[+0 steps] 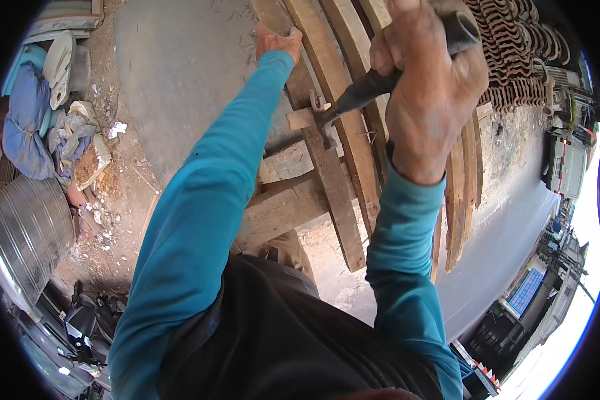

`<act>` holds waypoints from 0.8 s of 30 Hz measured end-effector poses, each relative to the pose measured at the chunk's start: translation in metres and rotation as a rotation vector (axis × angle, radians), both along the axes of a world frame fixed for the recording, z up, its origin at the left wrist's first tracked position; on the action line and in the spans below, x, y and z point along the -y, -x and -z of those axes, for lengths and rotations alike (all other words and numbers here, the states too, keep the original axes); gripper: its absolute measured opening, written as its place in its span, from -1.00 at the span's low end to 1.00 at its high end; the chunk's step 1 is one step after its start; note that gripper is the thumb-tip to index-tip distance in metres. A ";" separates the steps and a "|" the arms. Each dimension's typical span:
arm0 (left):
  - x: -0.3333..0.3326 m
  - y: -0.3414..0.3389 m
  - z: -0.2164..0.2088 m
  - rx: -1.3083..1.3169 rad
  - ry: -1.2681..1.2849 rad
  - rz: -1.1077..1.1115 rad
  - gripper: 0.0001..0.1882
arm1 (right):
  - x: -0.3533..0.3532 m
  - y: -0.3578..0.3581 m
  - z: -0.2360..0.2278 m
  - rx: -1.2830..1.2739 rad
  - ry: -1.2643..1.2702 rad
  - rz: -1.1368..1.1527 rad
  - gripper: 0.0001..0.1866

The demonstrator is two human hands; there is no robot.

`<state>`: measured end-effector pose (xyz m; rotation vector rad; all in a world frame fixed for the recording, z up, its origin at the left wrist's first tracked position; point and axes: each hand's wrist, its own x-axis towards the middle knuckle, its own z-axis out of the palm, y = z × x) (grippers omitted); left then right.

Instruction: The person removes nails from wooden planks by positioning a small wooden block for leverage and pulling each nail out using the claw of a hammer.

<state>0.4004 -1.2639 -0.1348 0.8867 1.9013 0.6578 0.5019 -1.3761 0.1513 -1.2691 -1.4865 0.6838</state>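
My right hand (pixel 433 107), raised on the right, is wrapped round the black handle of a claw hammer (pixel 361 92). The hammer's metal head rests at a small pale block of wood (pixel 301 119) on the leftmost wooden beam (pixel 333 190). Whether the claw grips a nail there cannot be made out. Farther off, my left hand (pixel 280 43) has its fingers closed over the far part of that same beam. Bent nails (pixel 370 136) stick out of the neighbouring beam (pixel 343 120), just right of the hammer head.
Beneath the long beams lies a thick crosswise timber (pixel 280 210). More boards (pixel 457 200) lie to the right, with stacked curved roof tiles (pixel 513 53) beyond. A ribbed metal drum (pixel 30 230), a blue bundle (pixel 28 123) and a motorbike (pixel 83 330) stand on the left. A vehicle (pixel 568 165) is at far right.
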 end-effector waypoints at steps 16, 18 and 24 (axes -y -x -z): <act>0.012 0.009 0.007 -0.108 -0.190 -0.114 0.01 | -0.014 0.028 -0.024 -0.328 0.213 -0.172 -0.61; -0.007 -0.015 0.015 -0.005 -0.119 0.133 -0.06 | -0.004 -0.016 -0.018 -0.124 -0.070 -0.168 -0.64; 0.019 -0.027 -0.006 -0.139 -0.066 -0.099 -0.17 | 0.135 -0.067 0.013 -0.453 -0.186 -0.239 -0.65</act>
